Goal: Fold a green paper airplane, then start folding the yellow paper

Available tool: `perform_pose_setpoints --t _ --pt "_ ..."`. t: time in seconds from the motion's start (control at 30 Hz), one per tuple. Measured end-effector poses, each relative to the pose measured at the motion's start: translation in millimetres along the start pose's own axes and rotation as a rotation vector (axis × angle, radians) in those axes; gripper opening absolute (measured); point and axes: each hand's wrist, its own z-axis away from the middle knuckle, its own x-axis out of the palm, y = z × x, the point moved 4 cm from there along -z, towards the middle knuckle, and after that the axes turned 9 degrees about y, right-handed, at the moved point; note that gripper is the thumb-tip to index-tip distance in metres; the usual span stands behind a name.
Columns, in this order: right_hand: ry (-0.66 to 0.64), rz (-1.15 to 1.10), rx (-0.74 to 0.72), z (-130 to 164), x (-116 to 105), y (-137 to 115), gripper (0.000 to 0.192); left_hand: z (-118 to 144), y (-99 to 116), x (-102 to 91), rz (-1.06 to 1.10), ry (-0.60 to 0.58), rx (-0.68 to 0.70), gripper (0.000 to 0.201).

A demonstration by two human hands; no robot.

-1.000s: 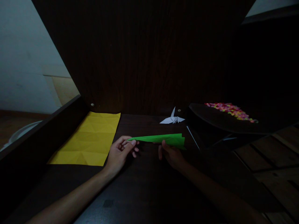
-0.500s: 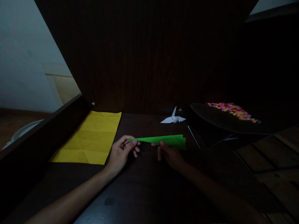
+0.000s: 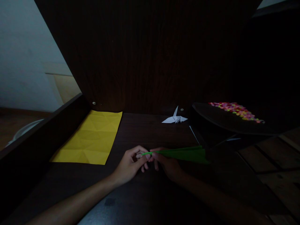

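Left hand (image 3: 128,163) pinches green paper (image 3: 188,155) at its narrow tip, right hand (image 3: 170,165) now close beside it, grip also pinching, paper shifted right and nearer over the desk (image 3: 142,129), so work apparently centres on the tip.

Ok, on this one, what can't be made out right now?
Head view: part of the green paper near its narrow end, covered by the left hand and right hand.
Head view: part of the white curved object, blocked by the dark side board.
Head view: single pieces in the colourful cluster, too small to identify.
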Motion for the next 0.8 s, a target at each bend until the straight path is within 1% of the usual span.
perform_pose_setpoints --t 0.1,0.2,0.5,0.57,0.7,0.8 --pt "0.001 -0.031 -0.001 -1.1 -0.8 3.3 0.021 0.9 0.1 -0.2 -0.010 -0.009 0.009 0.024" --pt "-0.008 -0.041 0.011 -2.0 -1.7 6.5 0.021 1.2 0.3 -0.7 -0.010 -0.007 0.009 0.023" --pt "-0.005 -0.037 0.002 -1.7 -2.5 6.1 0.017 -0.8 -1.8 -1.1 0.064 -0.005 -0.035 0.023" --pt "0.018 -0.061 0.018 -2.4 -2.5 7.6 0.018 0.0 -2.0 -1.7 0.033 0.000 -0.027 0.023" --pt "0.087 -0.134 0.043 -2.8 -0.6 5.2 0.022 2.5 -1.0 -3.5 -0.114 0.042 0.027 0.023" --pt "0.100 -0.145 0.052 -2.4 1.4 1.4 0.022 3.5 0.2 -3.6 -0.180 0.055 0.064 0.022"
